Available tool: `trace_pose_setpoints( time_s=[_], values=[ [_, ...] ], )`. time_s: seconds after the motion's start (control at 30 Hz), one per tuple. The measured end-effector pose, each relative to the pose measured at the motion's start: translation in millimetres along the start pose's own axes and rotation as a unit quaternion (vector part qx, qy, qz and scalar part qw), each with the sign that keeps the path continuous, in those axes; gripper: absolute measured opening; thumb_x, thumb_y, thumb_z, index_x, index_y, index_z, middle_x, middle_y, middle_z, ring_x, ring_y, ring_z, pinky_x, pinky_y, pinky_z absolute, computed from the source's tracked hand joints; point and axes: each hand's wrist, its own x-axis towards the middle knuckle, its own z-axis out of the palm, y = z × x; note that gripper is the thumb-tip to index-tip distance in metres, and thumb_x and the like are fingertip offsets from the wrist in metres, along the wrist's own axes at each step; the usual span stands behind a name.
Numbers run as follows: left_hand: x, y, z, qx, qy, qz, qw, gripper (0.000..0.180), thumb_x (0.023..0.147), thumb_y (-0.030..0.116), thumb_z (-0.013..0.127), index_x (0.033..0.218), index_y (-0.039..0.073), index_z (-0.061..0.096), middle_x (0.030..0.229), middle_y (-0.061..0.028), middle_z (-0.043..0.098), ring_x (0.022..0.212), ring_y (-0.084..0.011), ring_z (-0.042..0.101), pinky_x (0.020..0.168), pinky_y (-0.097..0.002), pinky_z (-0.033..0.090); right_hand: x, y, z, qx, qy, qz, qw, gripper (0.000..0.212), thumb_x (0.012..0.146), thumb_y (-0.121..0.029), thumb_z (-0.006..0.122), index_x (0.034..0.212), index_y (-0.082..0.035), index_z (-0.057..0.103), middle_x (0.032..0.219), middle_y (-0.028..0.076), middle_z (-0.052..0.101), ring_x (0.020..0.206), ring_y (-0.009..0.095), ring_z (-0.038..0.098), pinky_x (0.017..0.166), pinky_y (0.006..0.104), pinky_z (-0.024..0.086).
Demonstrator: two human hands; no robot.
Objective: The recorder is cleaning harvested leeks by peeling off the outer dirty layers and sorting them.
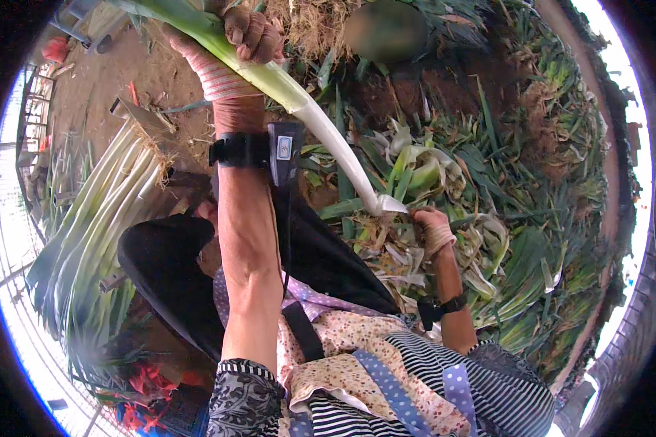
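Note:
My left hand (249, 38), in a pale, soiled glove with bare fingers, is closed around a long leek (328, 135) where the green leaves meet the white stalk. The leek slants down to the right, its white root end in front of my right hand (434, 227). That hand wears a similar glove, and its fingers are closed. A small pale, flat blade, apparently a knife (393, 205), sticks out from it against the leek's root end. Its handle is hidden in my fingers.
A bundle of trimmed leeks (102, 218) lies at the left, beside my dark-clad knee (160, 244). Loose leaves and peelings (430, 171) cover the ground at the right. More leeks with dry roots (317, 29) lie at the far side. Red scraps (149, 390) lie at the lower left.

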Motion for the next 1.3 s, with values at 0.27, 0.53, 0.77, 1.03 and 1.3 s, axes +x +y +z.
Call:
trace_pose_setpoints(
  time_s=[0.27,0.53,0.77,1.03,1.3],
  values=[
    [-1,4,-4,0.13,0.146,0.073,0.978,0.061,0.076,0.068,0.048,0.093,0.01,0.06,0.052,-0.0017,0.047,0.036,-0.0162,0.04,0.032,-0.0294,0.032,-13,62,-30,-0.412,0.022,-0.037,0.91,0.032,0.068,-0.027,0.058,0.093,-0.007,0.064,0.1,0.018,0.062,0.094,0.034,0.058,0.079,0.038,0.047],
    [7,-18,29,0.298,0.436,0.2,0.825,0.06,0.077,0.067,0.047,0.095,0.01,0.058,0.05,-0.0016,0.046,0.035,-0.0163,0.039,0.031,-0.0301,0.031,-62,-82,8,-0.203,0.125,-0.255,0.937,0.043,0.077,-0.03,0.063,0.114,-0.01,0.055,0.107,0.016,0.058,0.097,0.03,0.057,0.08,0.0355,0.046],
    [7,-19,25,0.34,0.438,0.201,0.807,0.061,0.077,0.067,0.047,0.095,0.01,0.058,0.05,-0.0018,0.046,0.034,-0.0164,0.04,0.03,-0.031,0.031,-62,-175,57,-0.381,-0.004,-0.373,0.846,0.033,0.076,-0.024,0.064,0.104,-0.007,0.06,0.093,0.015,0.06,0.078,0.028,0.06,0.066,0.0325,0.047],
    [11,-3,13,0.285,0.457,0.142,0.83,0.058,0.076,0.066,0.048,0.091,0.01,0.056,0.052,-0.0015,0.048,0.036,-0.0164,0.042,0.033,-0.0307,0.034,-47,-117,53,-0.237,0.048,-0.28,0.929,0.019,0.071,-0.019,0.065,0.082,-0.004,0.064,0.071,0.016,0.061,0.066,0.031,0.061,0.06,0.0348,0.048],
    [12,-5,9,0.26,0.429,0.077,0.862,0.049,0.078,0.061,0.05,0.084,0.012,0.054,0.056,0.0001,0.049,0.04,-0.0144,0.043,0.037,-0.0291,0.035,-48,-76,36,-0.27,0.022,-0.069,0.96,0.032,0.074,-0.027,0.057,0.098,-0.006,0.06,0.09,0.018,0.063,0.082,0.032,0.061,0.073,0.0359,0.048]
  ],
)
